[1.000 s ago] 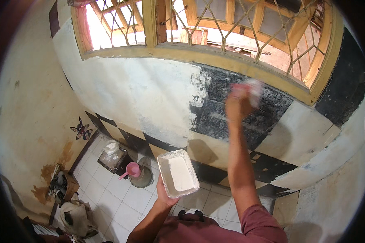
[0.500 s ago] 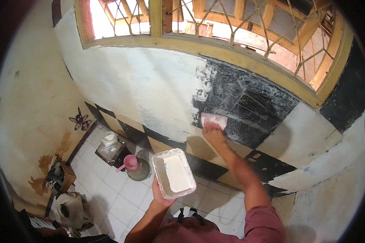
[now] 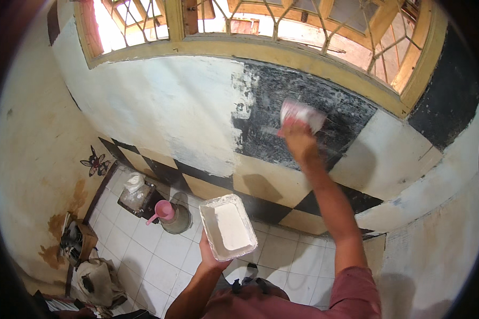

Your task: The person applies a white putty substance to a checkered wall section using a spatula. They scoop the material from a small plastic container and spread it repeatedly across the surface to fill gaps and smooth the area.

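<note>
My left hand (image 3: 212, 255) grips a rectangular plastic tub (image 3: 211, 222) from its lower left side. White putty (image 3: 234, 226) covers the tub's bottom and smears its rim. Up at the wall, my right hand (image 3: 299, 139) is closed around a pink-edged putty spreader (image 3: 310, 116) coated with white; motion blurs it a little. The spreader lies against a black square (image 3: 263, 101) of the wall, where thin white streaks show. To the left of that square, a broad white coat (image 3: 186, 106) with a ragged edge covers the wall.
Above the work area runs a yellow window frame (image 3: 218, 49) with metal bars. A pink dipper (image 3: 165, 210) rests on a bucket (image 3: 180, 222) on the tiled floor, beside a dark box with a plastic bag (image 3: 135, 186). A sack (image 3: 98, 279) lies at lower left.
My right hand and the spreader have moved up and to the right over the black square. The tub stays in my left hand. The whole view has shifted slightly.
</note>
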`<state>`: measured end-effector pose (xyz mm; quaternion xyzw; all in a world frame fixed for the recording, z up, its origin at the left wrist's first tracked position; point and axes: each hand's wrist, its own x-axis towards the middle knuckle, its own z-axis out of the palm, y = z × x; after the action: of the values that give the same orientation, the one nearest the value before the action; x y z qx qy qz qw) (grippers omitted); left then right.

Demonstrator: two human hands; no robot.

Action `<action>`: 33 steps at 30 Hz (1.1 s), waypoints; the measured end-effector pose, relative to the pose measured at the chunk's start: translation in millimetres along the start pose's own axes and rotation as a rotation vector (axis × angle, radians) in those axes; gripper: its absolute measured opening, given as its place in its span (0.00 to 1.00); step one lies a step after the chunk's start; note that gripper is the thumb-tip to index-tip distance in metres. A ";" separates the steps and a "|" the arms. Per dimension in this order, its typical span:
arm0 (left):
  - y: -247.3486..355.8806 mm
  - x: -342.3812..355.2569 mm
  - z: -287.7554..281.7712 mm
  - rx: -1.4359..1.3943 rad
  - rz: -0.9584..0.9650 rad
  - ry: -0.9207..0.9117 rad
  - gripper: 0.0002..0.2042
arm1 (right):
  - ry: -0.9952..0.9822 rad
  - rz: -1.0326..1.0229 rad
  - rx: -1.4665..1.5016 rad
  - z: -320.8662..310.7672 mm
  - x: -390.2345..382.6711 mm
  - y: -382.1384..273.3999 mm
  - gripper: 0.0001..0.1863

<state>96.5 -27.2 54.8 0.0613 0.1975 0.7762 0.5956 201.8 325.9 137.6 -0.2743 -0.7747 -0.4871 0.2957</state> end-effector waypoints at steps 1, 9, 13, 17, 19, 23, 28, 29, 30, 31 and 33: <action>-5.2 1.3 3.5 -0.004 -0.018 -0.021 0.30 | -0.072 -0.077 0.014 27.5 -39.8 -18.2 0.13; -20.3 -4.8 -3.4 -0.021 -0.035 0.016 0.30 | -0.290 0.007 0.505 -2.9 -134.0 -56.1 0.11; -29.9 -5.2 -2.3 0.026 -0.006 -0.022 0.31 | -0.136 0.160 0.566 -73.0 -49.9 46.5 0.13; -33.6 -6.4 1.6 -0.013 0.000 -0.026 0.29 | 0.103 0.320 0.402 -78.7 -8.1 95.5 0.14; -37.9 -3.8 11.1 -0.043 -0.007 -0.034 0.28 | 0.142 0.233 0.318 -34.1 -34.5 94.8 0.19; -43.1 -1.2 15.0 -0.093 -0.040 -0.045 0.28 | -0.411 0.187 0.471 21.3 -140.1 9.4 0.12; -44.3 -0.5 11.8 -0.079 -0.037 -0.011 0.30 | -0.472 0.001 0.425 13.5 -212.1 -38.4 0.13; -44.1 -1.0 11.9 -0.077 -0.028 -0.002 0.29 | -0.561 0.038 0.475 -0.6 -206.2 -35.3 0.13; -46.3 1.0 14.1 -0.075 -0.028 -0.009 0.29 | -0.345 0.057 0.461 -2.6 -204.3 -20.0 0.12; -45.9 -0.5 10.6 -0.066 -0.019 -0.004 0.28 | -0.260 0.099 0.529 -19.6 -178.5 -5.9 0.13; -46.2 1.5 4.8 -0.044 -0.010 -0.017 0.28 | -0.057 0.175 0.500 -52.2 -125.2 37.3 0.17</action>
<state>139.2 -14.8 41.5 0.0536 0.1757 0.7768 0.6023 322.8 274.8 87.3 -0.2724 -0.8523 -0.2454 0.3731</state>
